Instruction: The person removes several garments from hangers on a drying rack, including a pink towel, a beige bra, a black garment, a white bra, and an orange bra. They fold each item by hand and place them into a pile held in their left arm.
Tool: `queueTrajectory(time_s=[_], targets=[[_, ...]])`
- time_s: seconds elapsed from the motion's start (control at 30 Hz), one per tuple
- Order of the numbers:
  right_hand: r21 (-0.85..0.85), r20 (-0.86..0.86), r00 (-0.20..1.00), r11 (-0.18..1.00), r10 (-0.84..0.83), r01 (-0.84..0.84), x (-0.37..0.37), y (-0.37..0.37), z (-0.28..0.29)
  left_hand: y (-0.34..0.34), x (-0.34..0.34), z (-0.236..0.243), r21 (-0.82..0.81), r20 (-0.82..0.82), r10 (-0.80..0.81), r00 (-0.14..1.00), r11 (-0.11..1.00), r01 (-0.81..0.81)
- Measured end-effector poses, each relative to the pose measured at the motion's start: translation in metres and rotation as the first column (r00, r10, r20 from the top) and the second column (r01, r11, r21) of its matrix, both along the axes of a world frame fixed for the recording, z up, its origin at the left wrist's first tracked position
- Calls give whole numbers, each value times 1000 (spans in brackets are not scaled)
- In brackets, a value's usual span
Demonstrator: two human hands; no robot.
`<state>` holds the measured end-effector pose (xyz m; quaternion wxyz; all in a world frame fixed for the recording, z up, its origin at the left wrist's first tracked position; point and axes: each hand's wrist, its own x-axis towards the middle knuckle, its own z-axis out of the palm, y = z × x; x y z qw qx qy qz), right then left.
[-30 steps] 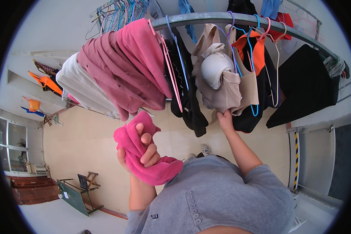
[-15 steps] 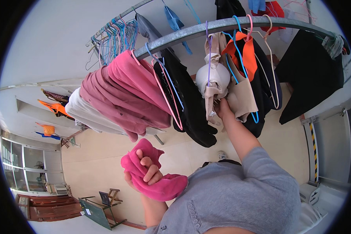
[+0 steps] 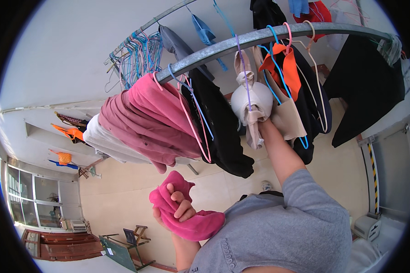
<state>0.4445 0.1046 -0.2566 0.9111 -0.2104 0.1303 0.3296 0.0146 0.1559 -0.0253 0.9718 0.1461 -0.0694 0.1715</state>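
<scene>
My left hand (image 3: 182,204) is closed on a fuzzy bright-pink cloth (image 3: 200,225), low in front of my grey shirt. My right hand (image 3: 264,125) is raised into a beige garment with a white rounded cup (image 3: 248,100) hanging from a purple hanger (image 3: 241,59) on the curved metal rail (image 3: 214,48); its fingers are hidden there. Just right of it hang another beige garment (image 3: 289,125) on a blue hanger and an orange-and-black garment (image 3: 296,84). To the left are black clothing (image 3: 223,150) and draped pink garments (image 3: 148,127).
Behind, a second rail (image 3: 148,25) carries bunched hangers (image 3: 136,59) and small blue items. A large black cloth (image 3: 369,91) hangs at right. Below are tiled floor (image 3: 118,195), a green folding table (image 3: 116,255) at lower left, and a door frame (image 3: 392,168) at right.
My right hand has pushed higher into the beige garment, which has turned and looks narrower, its fingers now hidden. The view has shifted; my left hand and pink cloth sit lower and rightward in it.
</scene>
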Motion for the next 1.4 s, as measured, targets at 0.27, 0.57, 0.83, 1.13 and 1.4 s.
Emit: queueTrajectory(time_s=[0.27,0.57,0.83,1.13,1.4], targets=[[-823,226,877,565,424,-60,-61,-54,-38,-1,18,-2,-15,54,-102,993,995,103],[-780,625,568,395,536,485,-125,-125,43,-3,26,-7,-60,117,-148,982,986,156],[-395,916,268,568,297,722,-163,-153,202,-1,16,-4,-22,141,-156,978,987,161],[-372,757,94,307,647,876,-136,-93,226,2,-3,-4,-41,199,-111,974,992,122],[-389,797,-9,525,604,757,-150,-80,235,9,-24,-9,-52,203,-34,979,998,46]])
